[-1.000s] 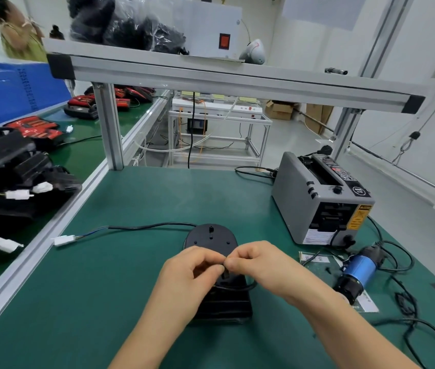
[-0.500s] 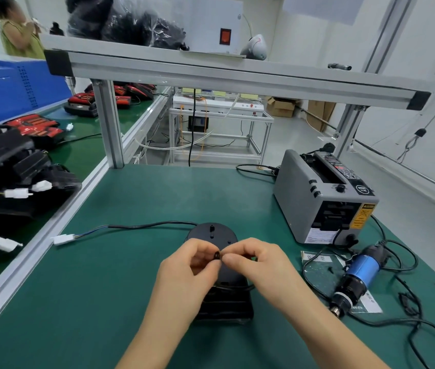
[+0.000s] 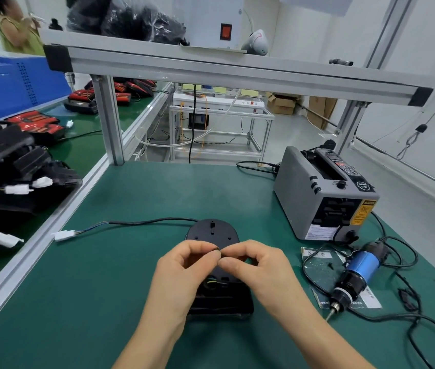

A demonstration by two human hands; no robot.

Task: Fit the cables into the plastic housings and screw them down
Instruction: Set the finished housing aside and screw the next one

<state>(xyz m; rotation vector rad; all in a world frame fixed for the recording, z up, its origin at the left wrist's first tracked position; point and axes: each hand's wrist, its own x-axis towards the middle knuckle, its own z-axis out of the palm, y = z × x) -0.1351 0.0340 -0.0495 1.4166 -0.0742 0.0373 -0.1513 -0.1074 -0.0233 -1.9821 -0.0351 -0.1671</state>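
Note:
A black plastic housing (image 3: 212, 231) lies on the green mat in front of me, its rounded end pointing away. A black cable (image 3: 147, 222) runs from it to the left and ends in a white connector (image 3: 64, 234). Coloured wires (image 3: 212, 281) show inside the housing's near part. Above the housing my left hand (image 3: 184, 272) and my right hand (image 3: 259, 270) meet fingertip to fingertip and pinch a small dark part (image 3: 216, 249) between them. I cannot tell what the part is.
A blue electric screwdriver (image 3: 354, 275) lies on the mat to the right among black cords. A grey tape dispenser (image 3: 322, 193) stands behind it. Black housings with white connectors (image 3: 19, 177) pile up on the left bench. An aluminium frame post (image 3: 108, 118) rises at the back left.
Both hands have lifted slightly off the housing, still pinched together on the small part. The wires inside the housing's near part now show.

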